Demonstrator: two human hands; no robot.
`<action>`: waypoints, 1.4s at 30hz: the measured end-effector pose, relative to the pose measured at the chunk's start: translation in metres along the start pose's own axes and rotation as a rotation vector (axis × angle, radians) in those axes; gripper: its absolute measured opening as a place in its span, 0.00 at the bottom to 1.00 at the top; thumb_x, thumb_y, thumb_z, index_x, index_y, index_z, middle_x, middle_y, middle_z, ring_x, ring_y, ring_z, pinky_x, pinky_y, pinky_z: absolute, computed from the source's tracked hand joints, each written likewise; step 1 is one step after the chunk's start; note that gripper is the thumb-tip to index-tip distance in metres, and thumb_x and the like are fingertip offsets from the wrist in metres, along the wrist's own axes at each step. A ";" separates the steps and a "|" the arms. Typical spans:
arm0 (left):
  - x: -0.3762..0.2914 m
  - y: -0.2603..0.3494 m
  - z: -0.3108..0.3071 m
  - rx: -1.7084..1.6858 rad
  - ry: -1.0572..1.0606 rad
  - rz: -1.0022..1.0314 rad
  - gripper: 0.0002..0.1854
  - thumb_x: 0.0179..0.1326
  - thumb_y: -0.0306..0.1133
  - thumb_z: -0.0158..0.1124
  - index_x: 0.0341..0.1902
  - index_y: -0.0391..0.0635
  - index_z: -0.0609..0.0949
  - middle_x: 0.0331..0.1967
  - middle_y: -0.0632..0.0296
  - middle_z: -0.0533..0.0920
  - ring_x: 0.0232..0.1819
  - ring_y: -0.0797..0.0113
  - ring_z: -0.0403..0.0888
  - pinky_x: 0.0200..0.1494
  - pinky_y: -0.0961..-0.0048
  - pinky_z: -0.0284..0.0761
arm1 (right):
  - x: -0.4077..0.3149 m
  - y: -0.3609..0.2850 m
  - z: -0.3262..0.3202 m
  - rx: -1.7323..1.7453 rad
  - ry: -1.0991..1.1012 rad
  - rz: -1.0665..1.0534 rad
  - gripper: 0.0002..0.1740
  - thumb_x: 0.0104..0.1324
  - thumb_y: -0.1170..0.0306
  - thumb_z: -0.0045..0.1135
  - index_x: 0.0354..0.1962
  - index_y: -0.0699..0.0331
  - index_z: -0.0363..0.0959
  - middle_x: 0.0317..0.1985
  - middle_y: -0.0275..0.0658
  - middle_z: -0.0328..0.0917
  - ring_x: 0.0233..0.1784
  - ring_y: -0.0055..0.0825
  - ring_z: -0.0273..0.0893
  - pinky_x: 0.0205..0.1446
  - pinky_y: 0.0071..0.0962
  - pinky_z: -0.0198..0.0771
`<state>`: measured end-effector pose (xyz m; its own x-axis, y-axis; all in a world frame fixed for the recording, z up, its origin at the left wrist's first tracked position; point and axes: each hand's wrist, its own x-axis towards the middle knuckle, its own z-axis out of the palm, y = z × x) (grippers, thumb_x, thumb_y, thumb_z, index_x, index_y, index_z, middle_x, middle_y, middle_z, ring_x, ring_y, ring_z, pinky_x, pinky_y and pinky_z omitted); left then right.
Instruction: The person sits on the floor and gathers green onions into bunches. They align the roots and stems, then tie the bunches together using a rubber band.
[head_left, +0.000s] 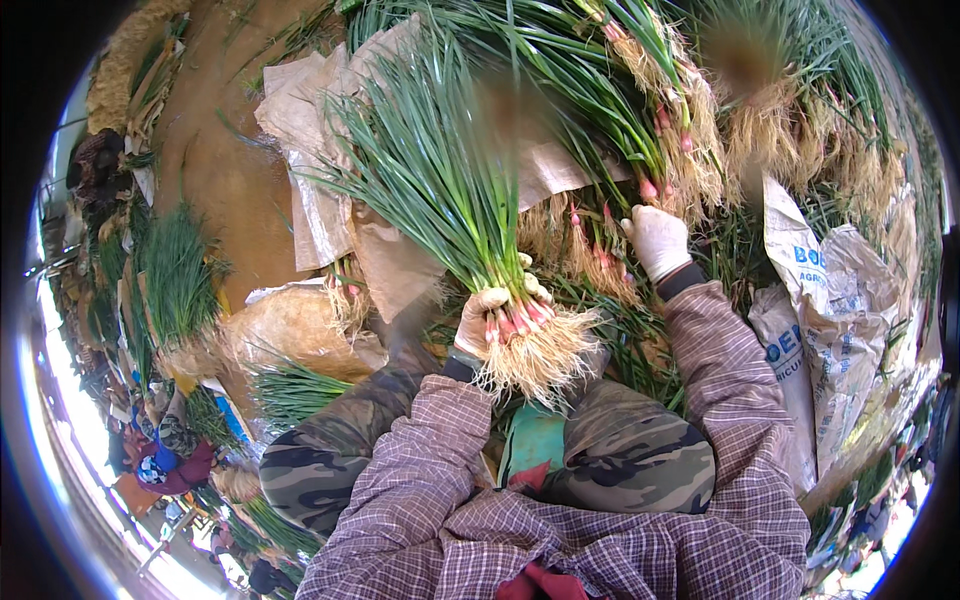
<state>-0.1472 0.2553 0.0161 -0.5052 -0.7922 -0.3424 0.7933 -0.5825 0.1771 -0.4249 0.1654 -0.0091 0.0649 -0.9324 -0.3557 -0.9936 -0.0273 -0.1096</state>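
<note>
My left hand (480, 319), in a whitish glove, grips a thick bunch of spring onions (517, 315) near its reddish-pink bulbs. The pale roots hang towards my lap and the green leaves fan up and left. My right hand (660, 236), gloved too, is at the root end of more spring onions (649, 184) at the upper right. Its fingers look curled near a pink bulb, but whether they grip it is unclear. Further roots and bulbs (600, 255) lie between my hands, below a sheet of sacking.
White woven sacks with blue print (847, 315) stand at the right. Tan sacking (319, 150) and a stuffed sack (292, 330) lie at the left beside wet brown ground (225, 142). Root-on bunches (780, 127) line the upper right. Other people (176, 450) are at the lower left.
</note>
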 end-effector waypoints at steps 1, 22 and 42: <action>0.000 0.000 0.000 -0.009 0.003 -0.005 0.34 0.52 0.32 0.64 0.65 0.41 0.66 0.44 0.53 0.80 0.53 0.49 0.78 0.56 0.46 0.75 | -0.002 -0.004 0.005 0.040 0.057 0.015 0.15 0.63 0.56 0.58 0.31 0.60 0.77 0.31 0.44 0.81 0.35 0.42 0.81 0.42 0.38 0.76; 0.008 -0.017 0.017 0.012 0.041 0.075 0.32 0.53 0.34 0.64 0.63 0.39 0.69 0.59 0.45 0.75 0.52 0.47 0.79 0.54 0.53 0.80 | -0.095 -0.089 -0.032 0.203 0.329 -0.380 0.14 0.62 0.60 0.62 0.22 0.56 0.69 0.18 0.37 0.69 0.21 0.35 0.74 0.25 0.34 0.70; 0.001 -0.037 0.013 -0.176 0.041 -0.065 0.29 0.52 0.35 0.63 0.59 0.37 0.74 0.48 0.48 0.81 0.53 0.47 0.79 0.61 0.47 0.72 | -0.062 -0.081 -0.008 1.424 0.086 -0.397 0.11 0.72 0.68 0.51 0.42 0.68 0.75 0.32 0.33 0.77 0.32 0.18 0.73 0.38 0.18 0.70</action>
<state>-0.1812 0.2736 0.0216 -0.5456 -0.7440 -0.3856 0.8086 -0.5883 -0.0090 -0.3489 0.2222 0.0286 0.2480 -0.9681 -0.0365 0.0158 0.0417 -0.9990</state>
